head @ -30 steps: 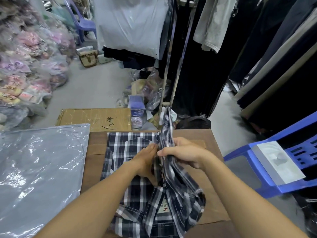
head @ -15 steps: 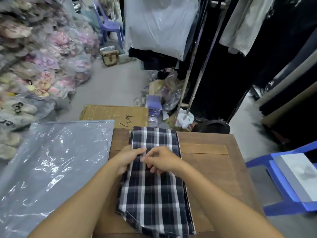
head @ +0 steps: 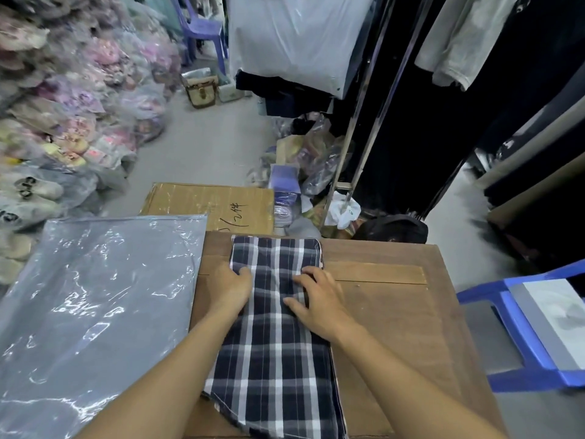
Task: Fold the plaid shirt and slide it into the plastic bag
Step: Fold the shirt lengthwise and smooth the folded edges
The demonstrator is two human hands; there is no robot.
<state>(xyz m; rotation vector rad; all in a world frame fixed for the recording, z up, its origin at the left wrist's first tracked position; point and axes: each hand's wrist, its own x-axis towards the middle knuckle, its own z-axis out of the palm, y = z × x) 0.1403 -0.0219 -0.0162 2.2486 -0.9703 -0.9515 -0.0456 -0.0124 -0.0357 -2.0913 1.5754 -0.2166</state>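
Biggest thing in frame is the plastic bag [head: 95,299], lying flat at lower left, overlapping the left edge of the wooden table [head: 395,312]. The plaid shirt [head: 275,343] sits bottom centre on that table, now a long narrow strip; a second ago its right side was still bunched up mid-fold, so the lengthwise folds look done. Left hand [head: 229,288] and right hand [head: 319,301] have spread apart since, both open, palms flat, pressing the cloth. Probably a crosswise fold next, then bagging.
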